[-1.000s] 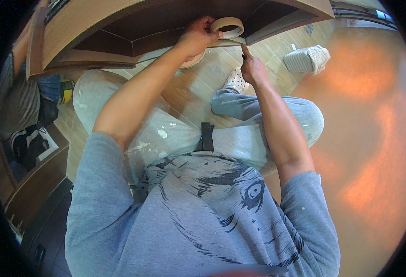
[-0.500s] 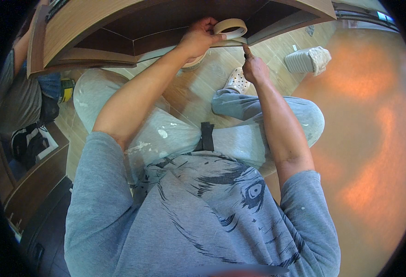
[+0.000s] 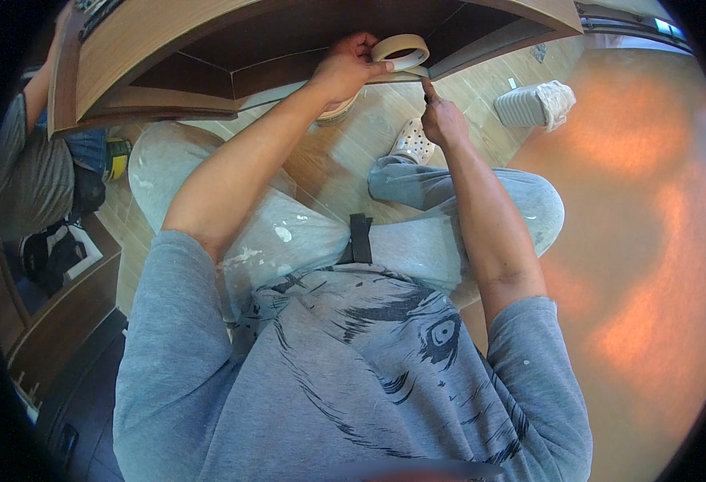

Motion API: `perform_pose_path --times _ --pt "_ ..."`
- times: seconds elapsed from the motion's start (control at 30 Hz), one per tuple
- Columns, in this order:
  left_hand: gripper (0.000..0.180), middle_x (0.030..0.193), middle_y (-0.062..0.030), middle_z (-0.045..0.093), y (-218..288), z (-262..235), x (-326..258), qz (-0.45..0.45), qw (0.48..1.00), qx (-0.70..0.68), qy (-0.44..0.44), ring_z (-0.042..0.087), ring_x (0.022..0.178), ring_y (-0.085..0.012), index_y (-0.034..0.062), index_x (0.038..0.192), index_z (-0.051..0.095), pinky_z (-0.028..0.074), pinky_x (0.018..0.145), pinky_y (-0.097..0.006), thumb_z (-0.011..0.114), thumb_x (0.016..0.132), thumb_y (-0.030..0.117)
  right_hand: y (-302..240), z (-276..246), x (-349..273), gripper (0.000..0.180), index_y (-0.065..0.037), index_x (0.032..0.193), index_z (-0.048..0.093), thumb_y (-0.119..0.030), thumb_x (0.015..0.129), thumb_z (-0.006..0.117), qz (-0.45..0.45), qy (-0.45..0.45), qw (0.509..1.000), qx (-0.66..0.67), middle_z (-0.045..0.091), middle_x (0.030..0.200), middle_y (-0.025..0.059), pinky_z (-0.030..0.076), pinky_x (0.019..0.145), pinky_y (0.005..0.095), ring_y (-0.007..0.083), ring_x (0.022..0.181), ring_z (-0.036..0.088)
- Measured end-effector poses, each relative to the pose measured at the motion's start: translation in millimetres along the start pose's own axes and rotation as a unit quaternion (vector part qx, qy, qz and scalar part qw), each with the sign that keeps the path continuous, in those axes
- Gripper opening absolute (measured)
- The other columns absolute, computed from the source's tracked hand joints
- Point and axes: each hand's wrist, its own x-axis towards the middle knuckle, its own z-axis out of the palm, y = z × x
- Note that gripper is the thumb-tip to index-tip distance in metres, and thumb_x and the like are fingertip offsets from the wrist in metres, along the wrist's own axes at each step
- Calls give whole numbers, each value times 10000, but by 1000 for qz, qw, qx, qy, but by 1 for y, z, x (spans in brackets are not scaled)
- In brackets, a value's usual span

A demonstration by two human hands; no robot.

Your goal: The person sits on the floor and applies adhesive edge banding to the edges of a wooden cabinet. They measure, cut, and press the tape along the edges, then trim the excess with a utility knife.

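My left hand (image 3: 345, 68) grips a roll of masking tape (image 3: 401, 50) with thumb and fingers, just inside the shelf opening of a wooden cabinet (image 3: 288, 48). From the roll, a pale strip of tape (image 3: 411, 74) runs along the front edge of the shelf. My right hand (image 3: 444, 120) is at the right end of that strip. Its index finger is stretched out and touches the edge there; the other fingers are curled, with nothing visible in them. Behind my left wrist, a round pale object (image 3: 338, 110) is partly hidden on the floor.
Another person's legs (image 3: 31, 185) are at the far left, beside a yellow and dark can (image 3: 117, 158). A box with dark items (image 3: 63, 253) sits below them. To the right stand a white ribbed bin (image 3: 520, 107) with a liner and a broad brown surface (image 3: 610, 265).
My hands, the tape roll and the strip stay practically where they were. At the far left, the other person has shifted slightly.
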Motion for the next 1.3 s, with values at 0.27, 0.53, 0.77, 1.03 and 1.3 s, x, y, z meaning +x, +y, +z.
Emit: perform_pose_path --times 0.27,0.53,0.77,1.03,1.3 --pt "435 1161 -92 680 1 1 -1 -9 1000 0 -2 654 1083 -168 25 1266 536 530 966 -295 780 916 114 1 -2 0 795 -345 1620 276 -65 904 476 -2 -6 1000 2 696 1227 232 536 920 505 398 1097 688" --pt "400 1222 -109 681 -9 2 0 -10 1000 -9 15 660 1115 -187 15 1264 534 531 999 -309 750 933 82 7 4 4 846 -288 1636 235 -27 866 468 -10 -15 999 31 660 1303 239 524 959 497 409 1149 661" --pt "379 1244 -101 690 -13 3 1 -15 998 -54 8 657 1135 -177 31 1256 542 537 1009 -331 741 935 65 6 4 1 842 -250 1639 230 -14 861 452 -12 -4 999 46 655 1313 237 524 960 497 413 1150 658" --pt "408 1230 -77 692 -10 5 1 -22 996 -84 -10 650 1126 -163 42 1259 522 531 1009 -315 758 930 94 -21 -1 -11 814 -336 1646 174 -58 934 455 25 -5 1000 7 706 1177 260 547 903 518 411 1063 702" --pt "394 1112 -97 693 -11 6 1 9 998 -67 3 657 1020 -168 11 1226 554 532 911 -305 775 914 111 -52 22 -13 765 -344 1650 126 -102 989 425 -88 -18 995 -43 721 1126 245 564 875 502 382 1008 721"
